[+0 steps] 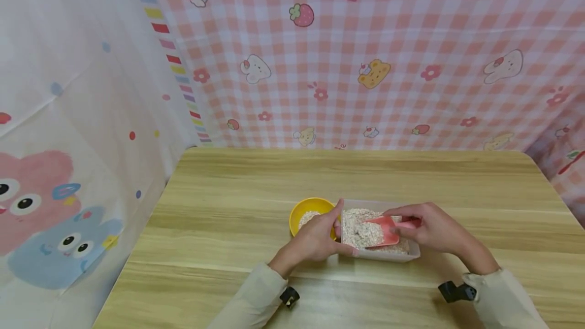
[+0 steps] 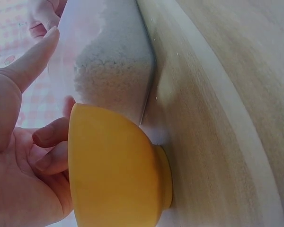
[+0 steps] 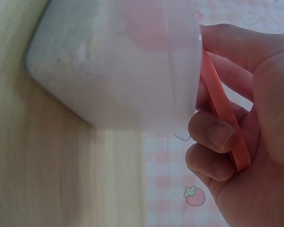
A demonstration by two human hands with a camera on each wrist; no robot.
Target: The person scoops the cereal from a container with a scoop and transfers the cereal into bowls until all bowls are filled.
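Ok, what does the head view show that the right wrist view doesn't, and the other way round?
Head only: the round yellow bowl with pale flakes inside, the left grip at the container's end, and flakes heaped on the coral plastic scoop.

Right wrist only: the scoop handle's tail end inside the curled fingers.

Both: the scoop, the right grip, the translucent plastic container, the wood-grain table and the pink-checked cloth.

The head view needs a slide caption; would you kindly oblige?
Left hand touching the container, right hand holding a pink scoop of flakes.
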